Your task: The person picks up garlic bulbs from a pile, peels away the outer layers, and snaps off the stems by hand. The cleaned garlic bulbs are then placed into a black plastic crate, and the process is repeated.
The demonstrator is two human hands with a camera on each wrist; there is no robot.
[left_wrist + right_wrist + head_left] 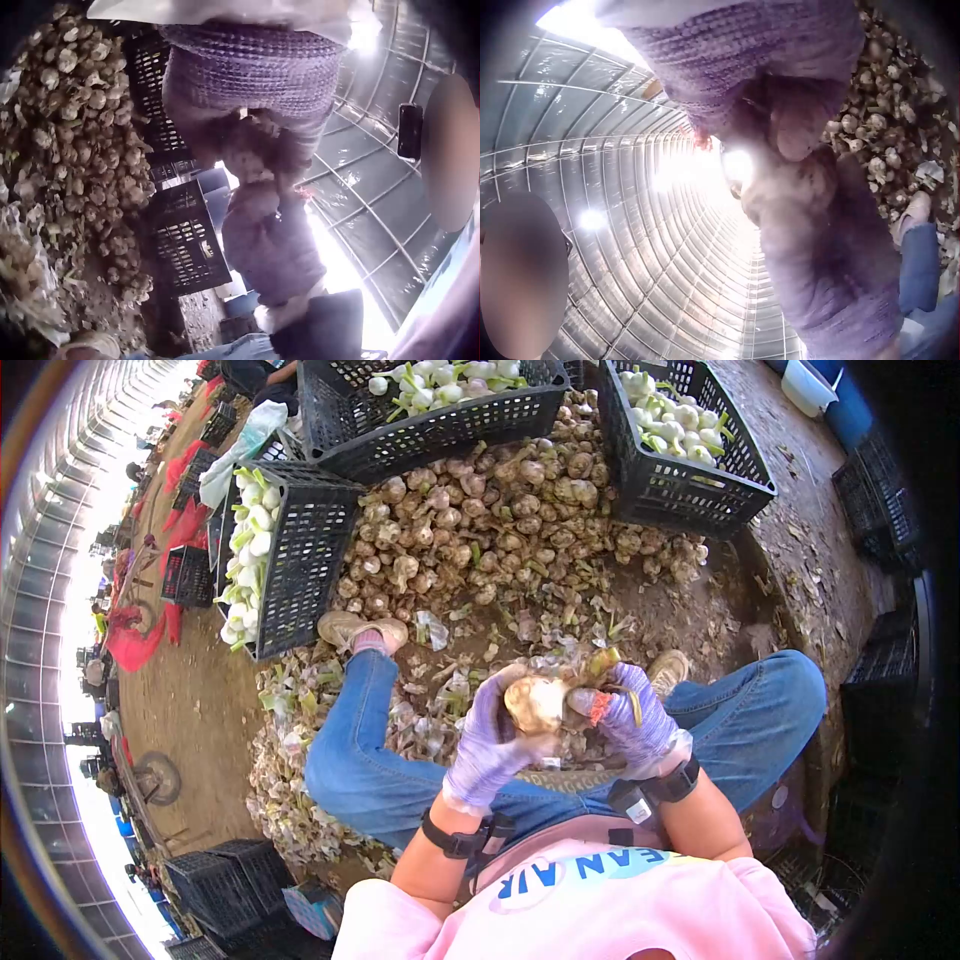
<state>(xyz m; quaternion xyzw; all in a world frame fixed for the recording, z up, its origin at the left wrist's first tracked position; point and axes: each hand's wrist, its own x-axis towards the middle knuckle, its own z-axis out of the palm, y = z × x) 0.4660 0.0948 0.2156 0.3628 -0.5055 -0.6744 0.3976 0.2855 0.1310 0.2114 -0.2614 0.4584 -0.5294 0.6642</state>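
In the head view a pale garlic bulb (pixel 535 703) is held up between two gloved hands over the lap. The left hand (pixel 492 735), in a purple and white glove, grips the bulb's left side. The right hand (pixel 636 718) has its fingers curled round the brownish stem (pixel 603 662), its thumb close to the bulb. Both wrist views show the gloves near each other, the left hand (pixel 251 82) and the right hand (pixel 742 67) dark against bright light; the bulb is hard to make out there.
A heap of garlic bulbs (pixel 480 510) lies beyond the feet. Black crates of cleaned bulbs stand at the left (pixel 305 560), the back (pixel 440 435) and the right (pixel 690 485). Loose peelings (pixel 300 800) cover the ground around the legs.
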